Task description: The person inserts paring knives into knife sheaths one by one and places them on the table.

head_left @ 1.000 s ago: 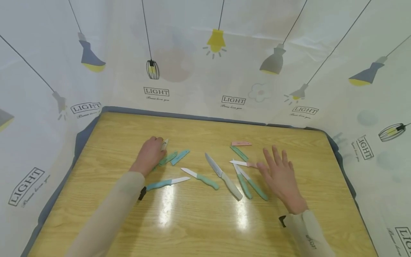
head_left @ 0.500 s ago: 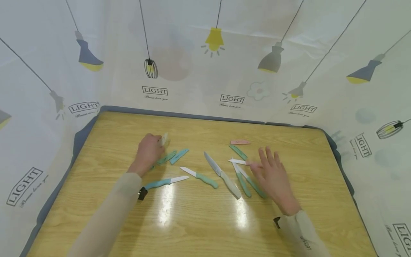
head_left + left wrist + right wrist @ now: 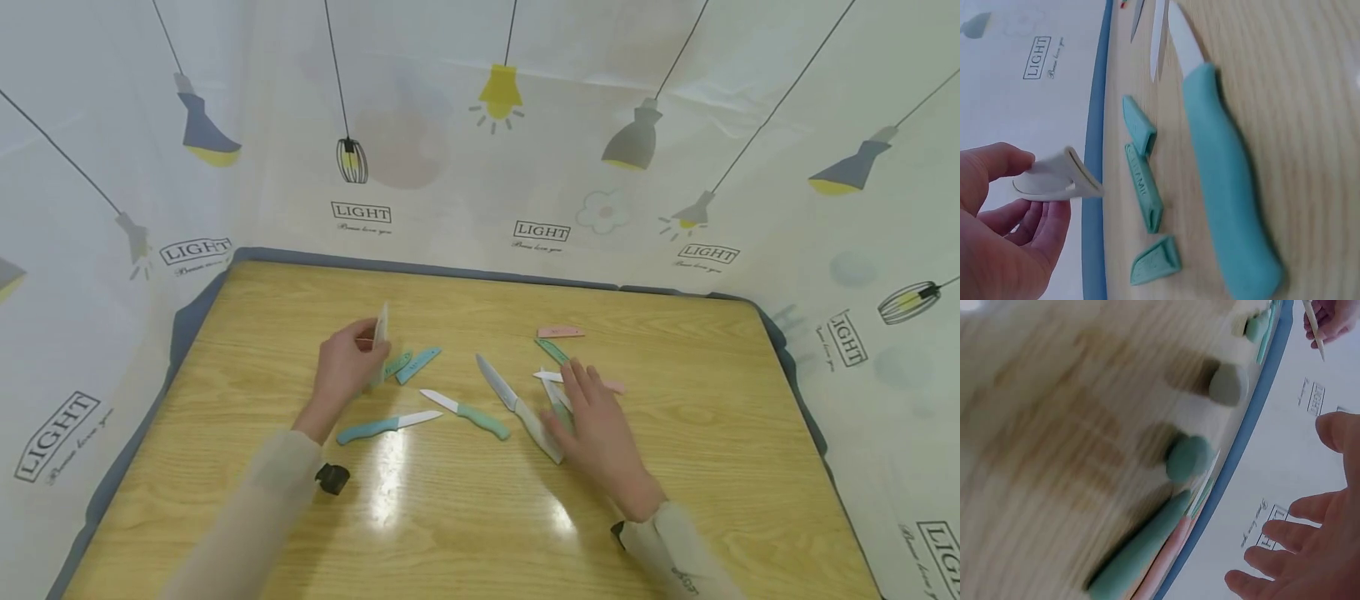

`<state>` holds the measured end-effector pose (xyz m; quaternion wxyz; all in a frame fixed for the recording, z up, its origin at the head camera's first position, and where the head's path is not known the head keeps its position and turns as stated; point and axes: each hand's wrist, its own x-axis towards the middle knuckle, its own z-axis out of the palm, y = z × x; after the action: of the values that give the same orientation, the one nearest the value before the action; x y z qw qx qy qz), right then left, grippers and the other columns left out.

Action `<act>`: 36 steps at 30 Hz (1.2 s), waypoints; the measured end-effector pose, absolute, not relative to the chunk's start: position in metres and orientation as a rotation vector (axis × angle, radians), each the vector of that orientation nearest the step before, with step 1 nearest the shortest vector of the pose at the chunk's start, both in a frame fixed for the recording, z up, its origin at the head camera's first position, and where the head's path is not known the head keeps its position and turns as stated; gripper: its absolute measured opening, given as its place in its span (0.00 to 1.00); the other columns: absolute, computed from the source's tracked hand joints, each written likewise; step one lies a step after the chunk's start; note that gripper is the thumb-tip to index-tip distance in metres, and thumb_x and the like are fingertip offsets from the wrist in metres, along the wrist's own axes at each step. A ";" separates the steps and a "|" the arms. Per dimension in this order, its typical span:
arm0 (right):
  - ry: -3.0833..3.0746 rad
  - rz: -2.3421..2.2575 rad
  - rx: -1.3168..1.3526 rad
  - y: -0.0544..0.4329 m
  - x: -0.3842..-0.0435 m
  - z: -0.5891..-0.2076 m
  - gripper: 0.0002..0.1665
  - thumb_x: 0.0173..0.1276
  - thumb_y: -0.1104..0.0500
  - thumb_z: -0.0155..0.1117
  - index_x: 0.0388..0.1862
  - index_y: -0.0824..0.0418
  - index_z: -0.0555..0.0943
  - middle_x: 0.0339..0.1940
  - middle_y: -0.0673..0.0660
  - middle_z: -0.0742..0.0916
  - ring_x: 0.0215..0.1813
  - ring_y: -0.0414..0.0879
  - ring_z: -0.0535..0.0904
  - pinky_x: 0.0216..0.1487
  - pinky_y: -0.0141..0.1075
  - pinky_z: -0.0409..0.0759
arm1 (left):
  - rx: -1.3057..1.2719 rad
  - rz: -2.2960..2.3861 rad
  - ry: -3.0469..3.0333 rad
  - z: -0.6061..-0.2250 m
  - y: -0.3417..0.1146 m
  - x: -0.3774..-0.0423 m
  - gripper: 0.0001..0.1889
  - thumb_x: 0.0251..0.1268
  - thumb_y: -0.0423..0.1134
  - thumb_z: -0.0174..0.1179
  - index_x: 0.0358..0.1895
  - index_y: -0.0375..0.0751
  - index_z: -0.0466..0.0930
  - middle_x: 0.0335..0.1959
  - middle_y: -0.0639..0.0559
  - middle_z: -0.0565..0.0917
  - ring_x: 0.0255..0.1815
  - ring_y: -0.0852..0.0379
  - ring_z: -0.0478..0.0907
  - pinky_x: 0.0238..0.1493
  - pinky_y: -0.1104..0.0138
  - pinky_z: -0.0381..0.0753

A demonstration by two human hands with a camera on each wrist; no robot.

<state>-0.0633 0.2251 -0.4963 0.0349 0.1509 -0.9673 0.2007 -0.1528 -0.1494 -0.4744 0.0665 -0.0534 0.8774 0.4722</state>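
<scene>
While left grip (image 3: 347, 358) pinches cream sheath (image 3: 1059, 176) short of table's far edge (image 3: 450, 272), right grip (image 3: 600, 433) hovers, fingers extended, over knives (image 3: 1141, 550).

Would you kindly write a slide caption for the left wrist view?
Left hand holds a pale sheath; a turquoise-handled knife and three sheaths lie on the table.

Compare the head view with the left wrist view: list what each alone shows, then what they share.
Only the head view: the right hand and the yellow printed lamp. Only the left wrist view: readable CERAMIC lettering on a green sheath. Both: the left hand pinching the cream sheath, and the blue knife on the table.
</scene>
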 end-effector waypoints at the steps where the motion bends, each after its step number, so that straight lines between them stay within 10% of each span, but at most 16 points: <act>1: -2.968 0.628 0.473 0.222 -0.063 -0.497 0.46 0.76 0.46 0.65 0.80 0.70 0.60 0.80 0.71 0.65 0.78 0.72 0.60 0.72 0.67 0.68 | -0.178 1.455 2.616 -0.475 -0.149 -0.151 0.28 0.73 0.40 0.63 0.73 0.34 0.72 0.61 0.36 0.82 0.59 0.40 0.81 0.53 0.51 0.89; 18: -2.969 0.570 0.550 0.184 -0.065 -0.501 0.33 0.72 0.56 0.72 0.67 0.74 0.75 0.58 0.67 0.82 0.55 0.60 0.80 0.56 0.52 0.84 | -0.446 2.247 1.846 -0.484 -0.134 -0.130 0.25 0.76 0.29 0.60 0.71 0.25 0.70 0.66 0.28 0.76 0.60 0.44 0.83 0.61 0.61 0.85; 36: -3.055 0.402 0.497 0.172 -0.065 -0.505 0.13 0.70 0.60 0.73 0.36 0.68 0.80 0.28 0.57 0.77 0.26 0.47 0.71 0.25 0.39 0.75 | -0.514 2.585 1.374 -0.485 -0.099 -0.121 0.24 0.80 0.27 0.53 0.72 0.27 0.60 0.62 0.35 0.82 0.53 0.54 0.87 0.66 0.59 0.81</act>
<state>-0.0654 0.1720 -0.5050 0.0102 0.1592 -0.9787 0.1289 -0.1214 -0.0986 -0.4854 0.0848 -0.1724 0.4606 0.8666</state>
